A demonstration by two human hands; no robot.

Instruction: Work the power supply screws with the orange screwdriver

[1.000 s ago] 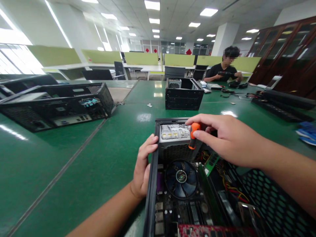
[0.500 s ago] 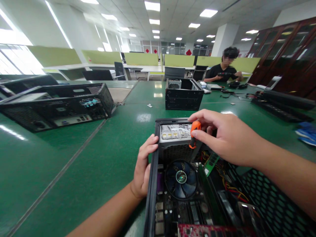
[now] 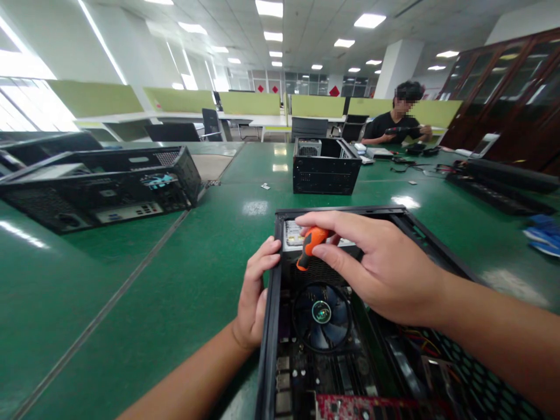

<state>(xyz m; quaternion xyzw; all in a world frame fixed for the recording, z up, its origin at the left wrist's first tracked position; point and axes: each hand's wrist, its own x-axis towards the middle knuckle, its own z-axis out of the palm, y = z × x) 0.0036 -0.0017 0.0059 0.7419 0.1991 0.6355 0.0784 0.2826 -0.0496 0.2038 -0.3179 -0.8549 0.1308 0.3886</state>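
Note:
An open black computer case (image 3: pixel 266 326) lies in front of me on the green table (image 3: pixel 175 280). Inside it I see a round CPU fan (image 3: pixel 321 315), a grey power supply (image 3: pixel 293 236) at the far end and a red card (image 3: pixel 371 407) at the near edge. My left hand (image 3: pixel 254 297) grips the case's left wall, fingers curled over its rim. My right hand (image 3: pixel 376 265) pinches an orange-handled screwdriver (image 3: pixel 310 246), held above the power supply and the fan. The tip of the tool is hidden.
A second black case (image 3: pixel 326 166) stands further back in the middle, and a long opened case (image 3: pixel 105 186) lies at the left. Black panels (image 3: pixel 503 184) and cables lie at the right. A person in black (image 3: pixel 396 125) sits at the far end of the table.
My right hand has moved left and nearer with the screwdriver, from the power supply's right corner to over its middle. My left hand has stayed on the case wall.

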